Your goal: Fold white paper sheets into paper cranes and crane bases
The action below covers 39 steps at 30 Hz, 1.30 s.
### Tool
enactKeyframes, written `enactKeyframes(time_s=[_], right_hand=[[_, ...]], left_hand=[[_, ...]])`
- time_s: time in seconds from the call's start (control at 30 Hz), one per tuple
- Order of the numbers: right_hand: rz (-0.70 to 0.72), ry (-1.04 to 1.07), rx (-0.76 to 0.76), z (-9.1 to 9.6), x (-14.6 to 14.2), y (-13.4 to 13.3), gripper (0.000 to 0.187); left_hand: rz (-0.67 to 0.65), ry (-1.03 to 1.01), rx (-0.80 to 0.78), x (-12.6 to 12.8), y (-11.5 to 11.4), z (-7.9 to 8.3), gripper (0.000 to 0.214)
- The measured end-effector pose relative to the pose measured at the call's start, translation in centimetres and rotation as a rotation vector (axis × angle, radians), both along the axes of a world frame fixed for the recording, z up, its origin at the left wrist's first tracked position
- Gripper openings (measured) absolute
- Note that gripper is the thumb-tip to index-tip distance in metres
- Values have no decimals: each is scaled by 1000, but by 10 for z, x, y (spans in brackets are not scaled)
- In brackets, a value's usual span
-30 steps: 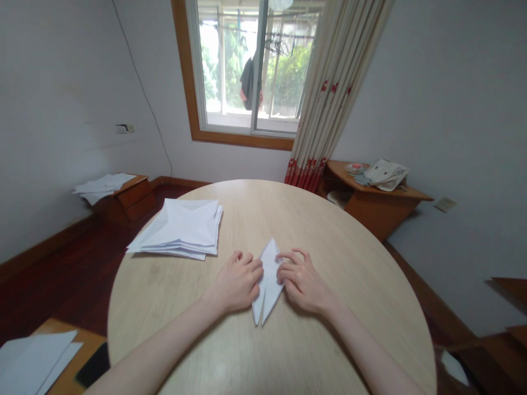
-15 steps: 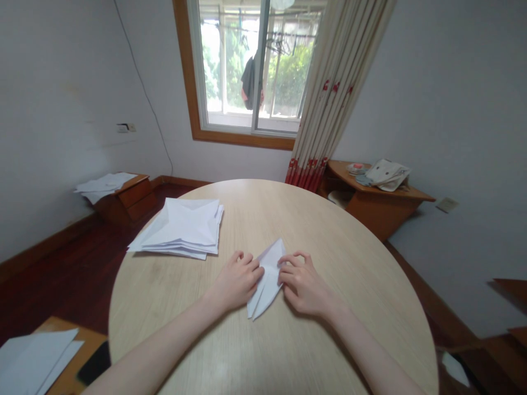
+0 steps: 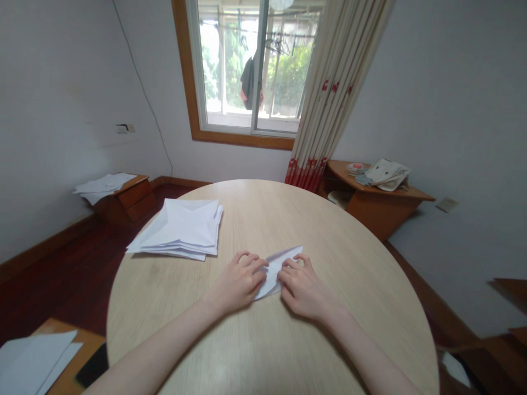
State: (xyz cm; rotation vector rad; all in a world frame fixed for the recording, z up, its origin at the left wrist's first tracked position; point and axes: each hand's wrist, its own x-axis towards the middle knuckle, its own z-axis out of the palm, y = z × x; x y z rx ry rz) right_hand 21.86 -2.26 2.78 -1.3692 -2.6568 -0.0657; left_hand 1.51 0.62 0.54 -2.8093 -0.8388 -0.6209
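Between my two hands a folded sheet of white paper (image 3: 272, 276) lies on the round wooden table (image 3: 263, 345), its long point slanting up to the right. Curled fingers of my left hand (image 3: 244, 278) grip its left side and cover the lower left end. My right hand (image 3: 300, 281) has its fingers bent over the right part, with the paper's tip showing beyond them. Both thumbs are mostly hidden. To the left, a stack of creased white paper (image 3: 187, 225) rests on the table, apart from my hands.
More white sheets (image 3: 37, 356) and a dark flat object (image 3: 91, 365) lie on a low surface at lower left. A small cabinet (image 3: 138, 200) with papers stands by the left wall. At the right is a corner desk (image 3: 382, 203) with a cloth bag (image 3: 388, 174).
The folded paper has turned clockwise, from a steep slant with its lower flaps showing to a flatter one. My hands stay in nearly the same place, fingers slightly shifted.
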Motion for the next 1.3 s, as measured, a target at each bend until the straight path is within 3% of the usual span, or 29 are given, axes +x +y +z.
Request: enactKeyframes(time_s=[0.37,0.7,1.3], right_hand=[[-44,-8,15,-10,-2,3,16],[-39,-44,59,-16,-4,3,18],[-60,-5,92,-25,-2,10,5]], left_hand=[[28,-9,-234,0,-3,2,22],[47,48,-186,1,-3,-2,10],[35,20,-222,0,-3,-2,15]])
